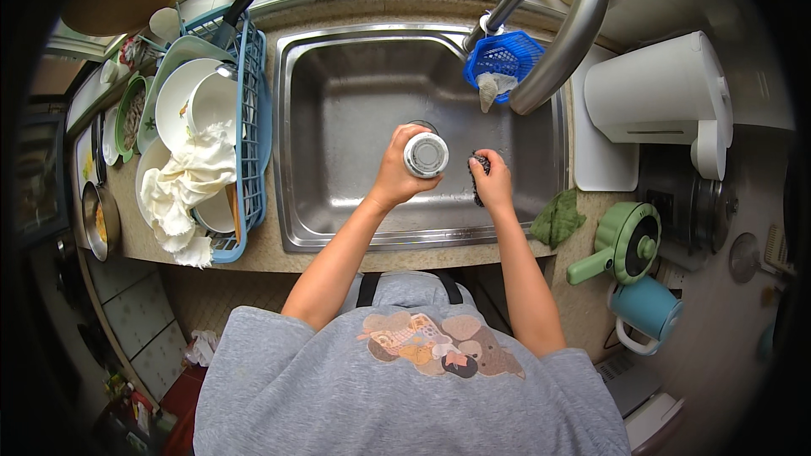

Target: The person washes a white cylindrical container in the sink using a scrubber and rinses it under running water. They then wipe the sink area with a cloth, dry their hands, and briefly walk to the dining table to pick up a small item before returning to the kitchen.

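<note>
Over the stainless steel sink (355, 171), my left hand (399, 171) grips a small round container (426, 155). Its round end, pale-rimmed with a grey centre, faces up towards me; its sides are mostly hidden. To the right, and apart from the container, my right hand (493, 180) pinches a dark scouring pad (478, 168) that looks like steel wool. Part of a dark round rim (421, 125) shows just behind my left hand; I cannot tell what it belongs to.
A curved metal faucet (592, 6) arches over the back right, beside a blue strainer basket (500, 60). On the left stands a blue dish rack (252, 139) with bowls and a white cloth (190, 183). A green cloth (557, 218) and green lidded pot (624, 247) are at right.
</note>
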{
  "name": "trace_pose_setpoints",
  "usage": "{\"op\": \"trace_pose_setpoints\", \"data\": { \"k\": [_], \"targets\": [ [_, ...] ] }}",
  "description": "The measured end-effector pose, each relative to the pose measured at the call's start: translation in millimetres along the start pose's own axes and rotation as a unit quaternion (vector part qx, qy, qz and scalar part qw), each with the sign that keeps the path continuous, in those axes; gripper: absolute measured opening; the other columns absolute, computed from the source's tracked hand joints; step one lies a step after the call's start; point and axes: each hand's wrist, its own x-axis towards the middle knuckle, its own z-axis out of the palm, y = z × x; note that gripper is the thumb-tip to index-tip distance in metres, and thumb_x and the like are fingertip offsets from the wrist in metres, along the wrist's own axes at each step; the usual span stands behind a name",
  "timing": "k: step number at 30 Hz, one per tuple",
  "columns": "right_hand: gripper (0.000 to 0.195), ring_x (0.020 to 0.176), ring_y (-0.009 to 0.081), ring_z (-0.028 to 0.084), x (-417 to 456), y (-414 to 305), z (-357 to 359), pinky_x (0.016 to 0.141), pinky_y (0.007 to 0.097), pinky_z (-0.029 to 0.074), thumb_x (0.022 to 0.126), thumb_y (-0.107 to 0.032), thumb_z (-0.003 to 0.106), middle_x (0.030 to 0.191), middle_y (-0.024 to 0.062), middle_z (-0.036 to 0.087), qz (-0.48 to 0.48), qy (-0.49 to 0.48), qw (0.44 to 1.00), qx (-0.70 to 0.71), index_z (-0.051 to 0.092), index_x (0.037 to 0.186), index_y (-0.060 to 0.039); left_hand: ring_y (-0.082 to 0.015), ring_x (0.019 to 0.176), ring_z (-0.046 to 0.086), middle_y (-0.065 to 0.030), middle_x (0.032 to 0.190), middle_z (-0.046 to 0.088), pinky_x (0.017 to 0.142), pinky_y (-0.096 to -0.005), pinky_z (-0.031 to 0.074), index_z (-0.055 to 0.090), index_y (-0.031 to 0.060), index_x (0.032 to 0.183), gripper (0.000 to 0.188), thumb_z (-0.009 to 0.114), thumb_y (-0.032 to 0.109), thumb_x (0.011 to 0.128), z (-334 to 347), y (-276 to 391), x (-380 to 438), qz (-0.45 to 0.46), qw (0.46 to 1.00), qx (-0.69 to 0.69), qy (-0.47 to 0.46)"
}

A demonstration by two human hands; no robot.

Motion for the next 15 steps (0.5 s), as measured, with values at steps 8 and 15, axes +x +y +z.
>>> {"op": "trace_pose_setpoints", "data": {
  "k": [8,15],
  "targets": [
    [0.022,0.078,0.0309,0.061,36.2,25.4,-33.5,0.069,0.0378,0.045,0.082,-0.021,0.059,0.084,0.0169,0.062,0.021,-0.014,0.999,-0.045,0.064,0.086,-0.0003,-0.0227,0.094,0.057,-0.0094,0.101,0.057,0.083,-0.0327,0.045,0.047,0.0053,0.111,0.065,0.079,0.010,0.055,8.8,5.9,-0.4,-0.134,0.990,-0.038,0.015],
    [0.033,0.068,0.0305,0.056,207.9,-83.7,-91.3,0.062,0.0383,0.042,0.090,-0.025,0.047,0.072,0.0167,0.058,-0.228,0.155,0.961,0.011,0.058,0.075,0.0018,-0.0192,0.093,0.058,-0.0069,0.099,0.057,0.081,-0.0307,0.045,0.046,0.0065,0.111,0.062,0.076,0.009,0.056,28.5,13.0,3.9,-0.170,0.984,-0.058,0.023]
  ]
}}
